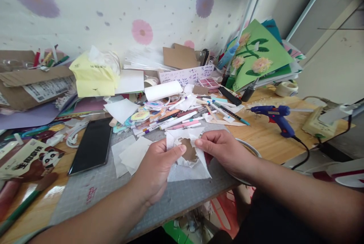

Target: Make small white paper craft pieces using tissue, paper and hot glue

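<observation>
Between my hands is a piece of white tissue-like paper with a ragged edge around a brown cardboard patch in its middle. My left hand grips the paper's left side, the thumb lying at the rim of the brown patch. On the upper right, my right hand pinches the torn edge between thumb and fingers. The undersides of the fingers are hidden behind the paper. Several loose white paper squares lie on the grey cutting mat, left of my hands.
A black phone lies to the left. Pens and markers are heaped behind my hands. At the right, a blue glue gun stands with its cord near a power strip. A cardboard box and green flower card sit farther back.
</observation>
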{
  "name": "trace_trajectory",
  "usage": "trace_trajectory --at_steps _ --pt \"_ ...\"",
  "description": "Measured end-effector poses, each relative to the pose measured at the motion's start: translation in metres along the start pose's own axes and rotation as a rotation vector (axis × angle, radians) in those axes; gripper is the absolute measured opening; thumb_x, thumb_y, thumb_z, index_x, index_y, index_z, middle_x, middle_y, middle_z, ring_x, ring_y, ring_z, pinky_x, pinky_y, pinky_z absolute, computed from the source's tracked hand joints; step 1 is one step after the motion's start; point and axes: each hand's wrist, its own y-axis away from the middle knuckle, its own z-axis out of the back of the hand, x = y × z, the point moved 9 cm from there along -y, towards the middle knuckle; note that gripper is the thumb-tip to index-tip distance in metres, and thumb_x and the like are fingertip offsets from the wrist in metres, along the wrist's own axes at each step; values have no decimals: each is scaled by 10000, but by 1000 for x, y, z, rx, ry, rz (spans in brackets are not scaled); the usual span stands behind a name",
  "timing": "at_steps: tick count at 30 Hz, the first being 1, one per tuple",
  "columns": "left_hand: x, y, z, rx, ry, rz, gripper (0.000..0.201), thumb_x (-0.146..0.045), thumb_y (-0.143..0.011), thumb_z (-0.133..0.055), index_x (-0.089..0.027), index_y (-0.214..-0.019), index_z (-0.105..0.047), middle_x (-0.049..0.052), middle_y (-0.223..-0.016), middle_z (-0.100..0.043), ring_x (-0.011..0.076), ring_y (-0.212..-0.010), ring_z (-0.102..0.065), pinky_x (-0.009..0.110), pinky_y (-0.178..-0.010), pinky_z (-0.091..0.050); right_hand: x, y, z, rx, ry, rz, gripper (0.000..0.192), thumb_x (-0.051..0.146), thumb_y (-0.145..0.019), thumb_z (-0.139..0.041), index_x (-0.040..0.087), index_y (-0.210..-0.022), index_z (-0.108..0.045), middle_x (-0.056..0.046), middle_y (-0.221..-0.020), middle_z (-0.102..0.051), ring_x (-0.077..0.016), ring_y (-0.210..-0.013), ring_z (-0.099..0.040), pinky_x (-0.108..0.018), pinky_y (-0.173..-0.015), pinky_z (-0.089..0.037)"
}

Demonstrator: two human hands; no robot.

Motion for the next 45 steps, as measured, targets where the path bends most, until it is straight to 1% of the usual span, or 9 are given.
trace_trajectory --at_steps 3,7,13,20,25,32,36,40,45 --pt "2 -2 -8 73 152 68 181 -218 -720 -681 -136 -882 -681 46 -677 -686 159 -578 -616 281 -584 -499 -3 3 -1 124 -112 -19 323 439 -801 -592 141 -675 -612 2 -593 -593 -97 -523 -548 -228 -519 -464" --pt "2 -2 -10 72 205 84 110 -191 -725 -673 -133 -818 -677 38 -640 -677 152 -557 -619 263 -554 -502 -4 10 0 188 -132 -46 234 342 -691 -732 141 -758 -631 12 -636 -608 -93 -563 -561 -230 -560 -473" --pt "-1 2 -9 57 138 14 191 -222 -730 -686 -146 -904 -686 50 -721 -707 152 -608 -628 276 -616 -503 -1 8 2 100 55 -30 309 415 -671 -732 166 -628 -554 37 -534 -557 -92 -516 -488 -238 -541 -381" --pt "-9 4 -4 0 24 -103 142 -225 -743 -674 -147 -861 -680 30 -784 -700 162 -725 -610 284 -710 -472 9 5 6 -34 431 77 269 396 -751 -627 182 -636 -511 38 -572 -462 -106 -554 -400 -246 -517 -310" --pt "-8 4 -3 -26 44 -93 141 -222 -739 -671 -145 -856 -680 32 -780 -710 161 -701 -612 284 -698 -467 14 6 5 -96 575 104 287 387 -752 -611 188 -609 -461 46 -560 -402 -102 -551 -340 -240 -492 -269" --pt "-1 0 1 -52 98 -42 239 -241 -731 -678 -162 -956 -679 42 -794 -727 193 -707 -647 310 -675 -478 6 2 -8 119 268 36 312 449 -822 -522 182 -663 -495 28 -608 -463 -110 -577 -426 -238 -545 -351" --pt "-1 0 3 -59 40 -79 258 -253 -732 -681 -155 -971 -683 40 -800 -727 196 -751 -642 296 -695 -465 3 -1 -3 26 464 6 191 335 -716 -649 167 -703 -559 37 -619 -454 -103 -580 -397 -229 -528 -317" --pt "-2 1 4 -60 -16 -109 261 -267 -735 -685 -161 -974 -683 30 -819 -723 201 -789 -635 292 -711 -457 3 -1 -4 -20 571 -4 174 293 -703 -651 164 -650 -548 53 -576 -422 -90 -548 -361 -223 -497 -277" --pt "-4 0 0 -8 36 -62 241 -257 -752 -671 -172 -977 -686 36 -822 -728 197 -778 -644 298 -720 -466 5 1 -3 79 267 12 287 420 -716 -668 162 -674 -551 38 -602 -477 -97 -563 -418 -230 -532 -335"
